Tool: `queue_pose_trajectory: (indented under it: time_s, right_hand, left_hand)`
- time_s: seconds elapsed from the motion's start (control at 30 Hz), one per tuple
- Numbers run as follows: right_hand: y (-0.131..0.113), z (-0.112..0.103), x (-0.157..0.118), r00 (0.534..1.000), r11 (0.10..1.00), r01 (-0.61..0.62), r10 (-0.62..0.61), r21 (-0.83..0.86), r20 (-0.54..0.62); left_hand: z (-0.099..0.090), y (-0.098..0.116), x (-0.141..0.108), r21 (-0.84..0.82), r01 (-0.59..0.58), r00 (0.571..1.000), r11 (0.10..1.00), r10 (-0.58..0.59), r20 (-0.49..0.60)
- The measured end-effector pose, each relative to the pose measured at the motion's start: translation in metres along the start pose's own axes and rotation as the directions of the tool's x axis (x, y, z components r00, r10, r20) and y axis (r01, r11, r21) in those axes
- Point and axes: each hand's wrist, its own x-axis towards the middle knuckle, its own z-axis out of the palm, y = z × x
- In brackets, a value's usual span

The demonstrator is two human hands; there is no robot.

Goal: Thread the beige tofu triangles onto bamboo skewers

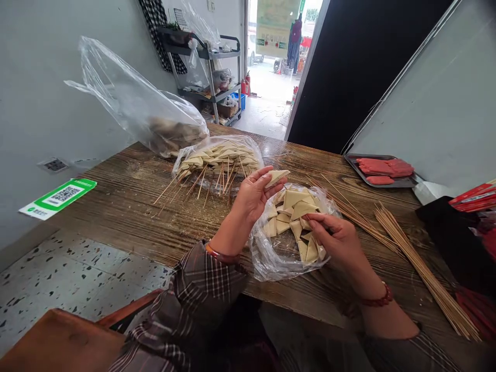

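My left hand (253,194) is raised above the table, thumb and fingers closed on a pale, folded tofu-skin triangle (277,177). Lower and to the right, my right hand (336,237) pinches the corner of another tofu-skin triangle (304,208) on top of a loose pile. That pile lies on a spread clear plastic bag (267,263), partly covered by my right fingers. Beyond my left hand, skewered triangles (220,154) are heaped on a second plastic bag, their bare sticks (197,183) pointing toward me.
Bundled bamboo skewers (422,266) lie at the right, beside looser skewers (360,222). A dark tray (382,181) with pinkish-red slabs stands at the back right. A large plastic bag (135,98) sits back left, near a green QR-code card (58,198). A shelf cart (211,72) stands by the doorway.
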Motion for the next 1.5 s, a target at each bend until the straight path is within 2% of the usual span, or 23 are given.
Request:
queue_pose_trajectory:
  time_s: [0.47,1.03,1.5]
  right_hand:
    - [0.0010,-0.0006,-0.0014,0.999,0.999,-0.034,0.034,-0.015,0.015]
    - [0.0010,-0.0026,0.0008,1.000,0.996,0.023,-0.022,-0.082,0.005]
    - [-0.0026,-0.0052,0.0009,1.000,0.993,0.026,-0.023,-0.115,0.021]
  left_hand:
    - [-0.0024,0.0023,0.0000,-0.017,-0.016,1.000,1.000,0.016,0.002]
    - [-0.0041,0.0004,0.0021,0.010,-0.033,0.999,0.999,0.033,0.030]
    - [-0.0054,-0.0051,0.0027,0.099,-0.121,0.991,0.988,0.115,0.062]
